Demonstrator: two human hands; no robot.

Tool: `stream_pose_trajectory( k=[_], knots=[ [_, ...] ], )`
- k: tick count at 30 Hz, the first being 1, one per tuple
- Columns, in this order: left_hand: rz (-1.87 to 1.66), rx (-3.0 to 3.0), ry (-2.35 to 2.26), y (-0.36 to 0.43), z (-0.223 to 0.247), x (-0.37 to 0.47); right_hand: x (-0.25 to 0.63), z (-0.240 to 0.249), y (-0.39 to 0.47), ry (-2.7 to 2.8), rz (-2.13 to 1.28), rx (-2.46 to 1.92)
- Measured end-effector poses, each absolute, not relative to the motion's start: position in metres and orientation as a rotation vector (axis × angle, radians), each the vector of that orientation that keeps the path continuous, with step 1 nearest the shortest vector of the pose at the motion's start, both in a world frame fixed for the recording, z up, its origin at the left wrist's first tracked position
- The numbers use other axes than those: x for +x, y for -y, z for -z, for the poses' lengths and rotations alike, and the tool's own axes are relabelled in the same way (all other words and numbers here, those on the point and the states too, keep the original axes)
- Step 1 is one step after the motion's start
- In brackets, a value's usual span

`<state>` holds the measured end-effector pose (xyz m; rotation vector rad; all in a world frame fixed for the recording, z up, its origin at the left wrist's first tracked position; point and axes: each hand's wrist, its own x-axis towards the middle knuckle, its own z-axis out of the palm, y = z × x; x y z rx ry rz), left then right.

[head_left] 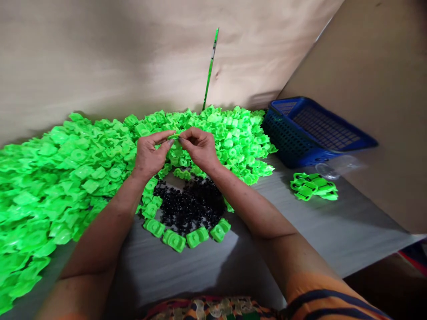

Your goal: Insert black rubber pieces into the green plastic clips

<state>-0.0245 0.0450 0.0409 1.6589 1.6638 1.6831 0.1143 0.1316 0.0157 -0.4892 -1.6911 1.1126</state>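
Above a heap of small black parts (187, 204), which look like wheel axles, my two hands meet at fingertip height. My left hand (151, 153) pinches a small green plastic piece (174, 136), seen nearly edge-on, that looks like a toy car body. At the piece's other end, my right hand (200, 149) closes thumb and forefinger; a dark bit shows there, too small to make out. Several like green car bodies (174, 240) lie in a curve around the near side of the black heap.
A large pile of green car bodies (76, 164) spreads over the grey table (267, 271) at left and back. At right stand a blue plastic basket (300, 146), a clear plastic cup (328, 170) and a few green pieces with black axles (313, 186). A thin green stick (211, 69) rises behind.
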Motion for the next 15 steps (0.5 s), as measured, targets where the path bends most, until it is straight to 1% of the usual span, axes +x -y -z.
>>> stream_pose_trajectory(
  k=[7, 10, 12, 15],
  knots=[
    [-1.717, 1.529, -1.597, -0.051, -0.034, -0.029, 0.114, -0.015, -0.135, 1.732, -1.114, -0.513],
    [-1.77, 1.375, -1.588, -0.057, -0.032, -0.039, 0.121, -0.022, -0.14, 1.81, -1.024, -0.568],
    [-1.818, 1.279, -1.575, -0.062, -0.031, -0.047, 0.126, -0.027, -0.138, 1.968, -0.947, -0.609],
    [-1.816, 1.192, -1.565, -0.064, -0.031, -0.052, 0.127, -0.035, -0.12, 2.499, -0.863, -0.569]
  ],
)
